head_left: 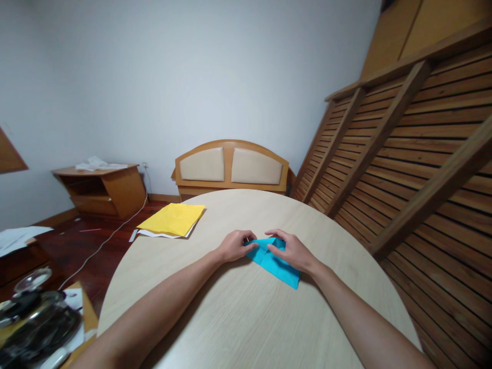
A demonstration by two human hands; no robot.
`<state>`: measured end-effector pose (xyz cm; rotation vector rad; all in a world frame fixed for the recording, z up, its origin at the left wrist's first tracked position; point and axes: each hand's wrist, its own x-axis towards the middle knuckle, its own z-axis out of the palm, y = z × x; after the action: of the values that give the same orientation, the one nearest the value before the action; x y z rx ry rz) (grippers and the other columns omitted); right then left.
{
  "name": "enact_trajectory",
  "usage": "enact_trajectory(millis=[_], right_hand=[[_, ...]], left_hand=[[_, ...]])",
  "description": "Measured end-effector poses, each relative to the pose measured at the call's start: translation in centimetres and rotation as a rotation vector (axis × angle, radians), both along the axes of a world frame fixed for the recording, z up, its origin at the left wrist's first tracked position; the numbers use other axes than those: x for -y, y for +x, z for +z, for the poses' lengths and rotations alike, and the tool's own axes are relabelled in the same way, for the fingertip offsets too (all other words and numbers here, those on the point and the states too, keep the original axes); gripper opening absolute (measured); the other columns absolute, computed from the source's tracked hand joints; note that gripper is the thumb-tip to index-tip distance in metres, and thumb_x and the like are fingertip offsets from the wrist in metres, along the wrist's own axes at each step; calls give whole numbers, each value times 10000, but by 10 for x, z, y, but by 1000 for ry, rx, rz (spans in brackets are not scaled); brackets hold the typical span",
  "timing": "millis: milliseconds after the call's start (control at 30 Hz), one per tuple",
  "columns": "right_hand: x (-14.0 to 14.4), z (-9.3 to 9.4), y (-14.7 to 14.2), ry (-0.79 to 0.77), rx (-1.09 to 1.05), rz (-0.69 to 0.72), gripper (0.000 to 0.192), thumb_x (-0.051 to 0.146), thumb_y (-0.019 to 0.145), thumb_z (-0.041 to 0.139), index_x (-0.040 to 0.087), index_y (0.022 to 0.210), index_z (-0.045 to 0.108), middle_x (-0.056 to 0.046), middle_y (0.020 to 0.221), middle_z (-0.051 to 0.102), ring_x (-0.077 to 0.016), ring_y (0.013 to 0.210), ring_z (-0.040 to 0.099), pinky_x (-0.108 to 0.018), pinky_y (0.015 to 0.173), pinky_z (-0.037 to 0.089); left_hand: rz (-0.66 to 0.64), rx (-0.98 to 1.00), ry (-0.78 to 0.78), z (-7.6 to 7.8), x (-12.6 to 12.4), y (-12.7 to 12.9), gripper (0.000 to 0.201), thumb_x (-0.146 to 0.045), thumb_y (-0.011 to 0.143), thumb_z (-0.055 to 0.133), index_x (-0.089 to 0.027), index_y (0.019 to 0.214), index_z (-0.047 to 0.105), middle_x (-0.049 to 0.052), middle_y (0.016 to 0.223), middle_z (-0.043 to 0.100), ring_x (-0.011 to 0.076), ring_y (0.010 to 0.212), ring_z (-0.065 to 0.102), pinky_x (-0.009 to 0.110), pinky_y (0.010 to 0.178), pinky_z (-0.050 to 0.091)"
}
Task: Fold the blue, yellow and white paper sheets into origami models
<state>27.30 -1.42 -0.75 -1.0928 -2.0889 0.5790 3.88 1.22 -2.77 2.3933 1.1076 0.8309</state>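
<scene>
Bench [238, 328] of pale, round, wood-grain laminate, filling the lower middle of the view. Folded turquoise paper sheet [274, 261] flat on it, a little beyond centre, one pointed corner aimed toward the near right. Left hand [235, 246] resting on the sheet's left end, fingers [249, 237] curled and pressing down on the paper's upper edge. Right hand [292, 251] lying over the sheet's right part, fingers [273, 248] bent and pinning a folded flap; neither hand lifting the paper off the bench. Both bare forearms stretched across the surface from the near edge. Stack of yellow paper sheets over white ones [172, 220] at the bench's far left rim, well apart from the hands. Beyond the bench, wooden headboard with two beige padded panels [230, 166] against a plain grey-white wall [192, 77]. Slatted wooden bed frame [415, 154] leaning at right. Low wooden side cabinet [102, 187] at left on dark red floor [88, 241], white cable [111, 237] trailing across it. Dark metal cookware [34, 318] at lower left.
</scene>
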Motion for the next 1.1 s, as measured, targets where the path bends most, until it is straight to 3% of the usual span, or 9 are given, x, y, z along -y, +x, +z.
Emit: enact_trajectory(millis=[300, 667, 800, 933, 1100], right_hand=[[0, 2, -5, 5, 40, 28, 194, 338, 904, 592, 227, 975, 734, -49, 988, 757, -236, 931, 689, -354, 853, 510], [-1, 2, 0, 57, 27, 5, 288, 349, 918, 572, 234, 1154, 690, -70, 1148, 720, -250, 1052, 658, -398, 935, 500], [-4, 0, 2, 73, 45, -13, 261, 323, 931, 546, 237, 1126, 697, -71, 1131, 725, -251, 1049, 661, -409, 937, 500], [-4, -1, 3, 61, 99, 34, 240, 297, 937, 536, 243, 1107, 697, -61, 1104, 733, -244, 1019, 669, -391, 912, 501], [-2, -1, 4, 46, 168, 108, 241, 303, 929, 563, 259, 1137, 677, -50, 1081, 730, -234, 974, 673, -351, 865, 501]], left_hand=[[-42, -43, 13, 2, 3, 3, 303, -398, 927, 533, -170, 953, 730, 40, 867, 736, 148, 741, 626, 225, 667, 444], [20, 20, 6, 4, 2, 2, 314, -380, 938, 506, -163, 989, 726, 51, 891, 742, 159, 745, 633, 242, 672, 446], [39, -3, 11, 3, 3, 2, 306, -386, 930, 518, -175, 994, 731, 46, 892, 747, 162, 741, 637, 243, 672, 445], [-37, -86, 16, 6, 6, 1, 299, -381, 901, 556, -186, 1028, 744, 44, 917, 749, 167, 764, 639, 241, 695, 443], [-183, -58, -122, 7, 4, -2, 380, -407, 925, 507, -139, 1012, 762, 48, 830, 729, 148, 702, 602, 222, 628, 423]])
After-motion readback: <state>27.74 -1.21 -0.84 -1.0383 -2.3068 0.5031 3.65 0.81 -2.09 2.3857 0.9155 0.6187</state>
